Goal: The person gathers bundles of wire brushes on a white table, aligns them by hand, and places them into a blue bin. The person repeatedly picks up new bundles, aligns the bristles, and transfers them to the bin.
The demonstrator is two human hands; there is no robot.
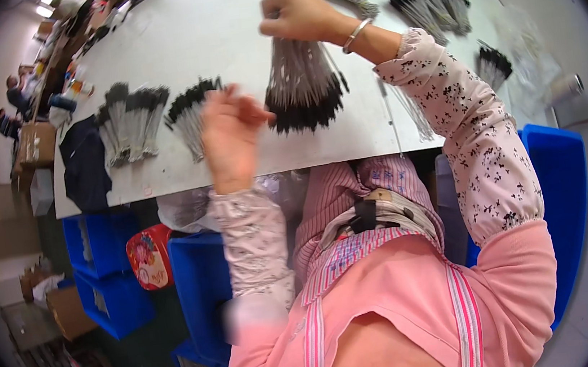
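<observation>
Bundle of thin black-tipped rods (pixel 302 84), held upright over the white table (pixel 218 25).
Right hand (pixel 298 15) fisted round its top, long axis vertical; left hand (pixel 229 134), fingers loosely curled, just beside the black ends.

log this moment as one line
right hand: grips black-tipped bundle upright | left hand: raised beside it | table: more bundles

Surface (pixel 217 18): white. Bundle of thin rods (pixel 301 85) at its near edge: grey shafts, black tips (same on the other bundles). Sleeves (pixel 481 140): pale pink, small black floral print. Apron (pixel 408 294): pink, striped straps. Crates (pixel 112 276) below the surface: blue.
</observation>
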